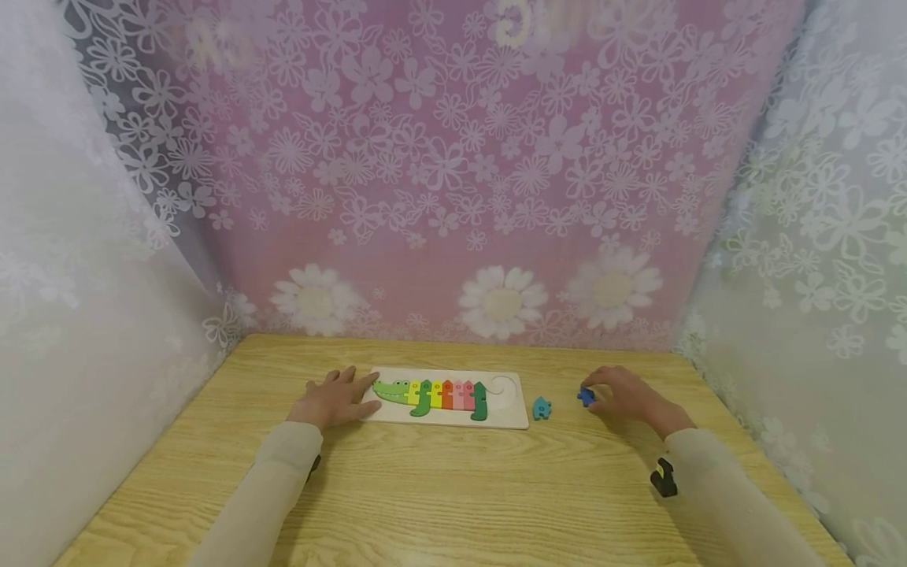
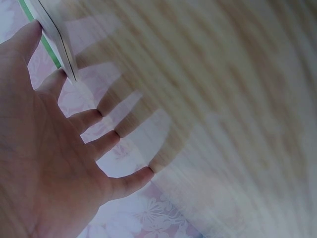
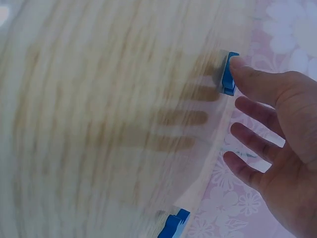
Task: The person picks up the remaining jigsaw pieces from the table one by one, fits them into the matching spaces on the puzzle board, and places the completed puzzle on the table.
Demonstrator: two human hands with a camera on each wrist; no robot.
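A wooden puzzle board [image 1: 510,413] lies on the table, carrying a crocodile with a green head [image 1: 392,391] and several coloured body pieces [image 1: 448,395]. My left hand [image 1: 333,400] is spread at its left end, thumb and index finger on the board's edge. In the left wrist view the other fingertips [image 2: 110,139] rest on the tabletop. At the right, my right hand [image 1: 627,396] pinches a dark blue puzzle piece [image 1: 585,395] between thumb and index finger, the other fingers loosely bent. Between the board and that hand lies a lighter blue puzzle piece [image 1: 542,408].
The wood-grain table [image 1: 439,488] meets a pink flowered curtain [image 1: 439,197] at the back. Pale flowered curtains hang on the left [image 1: 85,276] and right [image 1: 836,260]. A black wrist mount [image 1: 664,478] sits at the right sleeve.
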